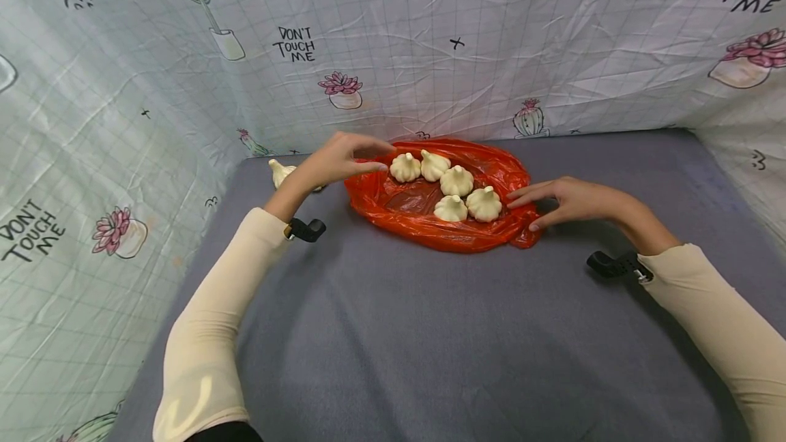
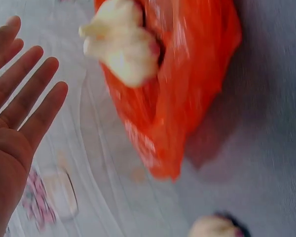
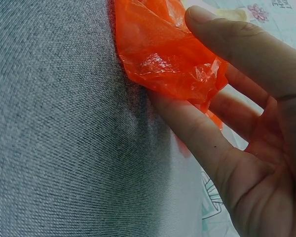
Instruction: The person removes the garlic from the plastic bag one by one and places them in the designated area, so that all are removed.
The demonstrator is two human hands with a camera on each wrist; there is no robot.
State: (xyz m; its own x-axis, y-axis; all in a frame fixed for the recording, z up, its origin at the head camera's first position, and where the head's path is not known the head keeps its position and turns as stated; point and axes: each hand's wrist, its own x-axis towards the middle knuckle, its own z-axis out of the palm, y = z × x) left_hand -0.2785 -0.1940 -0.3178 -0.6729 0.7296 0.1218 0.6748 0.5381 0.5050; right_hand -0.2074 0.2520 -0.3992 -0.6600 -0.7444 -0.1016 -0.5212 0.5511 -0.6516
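Observation:
A red plastic bag lies spread on the grey cloth with its mouth open, and several white garlic bulbs sit inside. At the bag's left end, my left hand hovers with fingers extended, close to a bulb. The left wrist view shows its palm bare and its fingers apart from the garlic. My right hand touches the bag's right end with spread fingers. In the right wrist view, a gathered corner of the bag lies between its thumb and fingers, which stand well apart.
Beyond my left forearm, another garlic bulb lies on the grey cloth, partly hidden by the arm. A patterned white curtain rises behind and at both sides. Dark straps hang at both wrists.

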